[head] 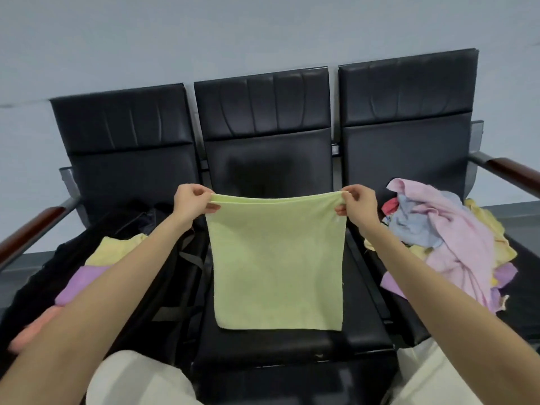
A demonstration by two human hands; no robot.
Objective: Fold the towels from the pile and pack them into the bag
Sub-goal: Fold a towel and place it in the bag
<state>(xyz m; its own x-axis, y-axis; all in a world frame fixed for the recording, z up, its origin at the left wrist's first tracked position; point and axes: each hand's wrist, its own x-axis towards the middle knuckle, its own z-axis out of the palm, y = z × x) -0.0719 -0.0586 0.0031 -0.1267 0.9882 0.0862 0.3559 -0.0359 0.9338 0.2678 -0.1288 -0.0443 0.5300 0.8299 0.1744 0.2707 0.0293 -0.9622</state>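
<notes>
A light green towel (277, 264) hangs doubled over the middle seat, its lower edge resting on the cushion. My left hand (194, 201) pinches its top left corner and my right hand (358, 204) pinches its top right corner, stretching the top edge taut. On the right seat lies the pile of loose towels (450, 238), pink, blue, yellow and purple. An open black bag (146, 226) sits on the left seat, holding folded yellow, purple and pink towels (96, 267).
A row of three black padded seats (292, 340) stands against a pale wall, with wood-topped armrests at the far left (32, 229) and far right (508, 171). My knees in light trousers (137, 378) are at the bottom edge.
</notes>
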